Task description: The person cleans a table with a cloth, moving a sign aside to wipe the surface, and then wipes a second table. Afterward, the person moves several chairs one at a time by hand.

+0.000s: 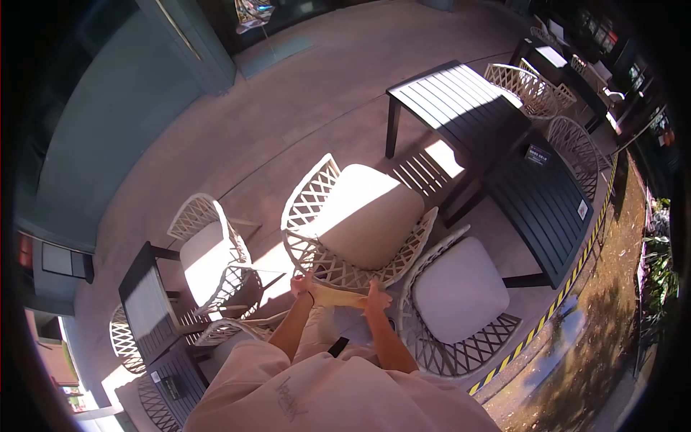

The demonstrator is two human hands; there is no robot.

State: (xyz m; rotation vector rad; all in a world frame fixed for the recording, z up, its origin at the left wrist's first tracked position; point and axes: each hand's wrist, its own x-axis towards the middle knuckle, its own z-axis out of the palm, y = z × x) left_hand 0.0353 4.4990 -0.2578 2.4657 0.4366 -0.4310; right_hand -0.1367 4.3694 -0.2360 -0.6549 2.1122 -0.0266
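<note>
A strip of yellow cloth (338,297) stretches between my two hands, low in front of my body. My left hand (301,284) is closed on its one end, right at the back rim of a cream lattice-woven armchair. On the other end my right hand (376,297) is closed, also close to that rim. The armchair (291,205) stands in front of me with a thick seat cushion (371,216), part sunlit and part shaded. Fingertips are partly hidden against the lattice.
Another woven chair (461,288) stands close on my right, beside a dark slatted table (540,209) with a small sign (538,155). Ahead is another slatted table (457,93). To the left are a chair (209,252) and a dark table (147,302). Yellow-black tape (554,309) runs along the right.
</note>
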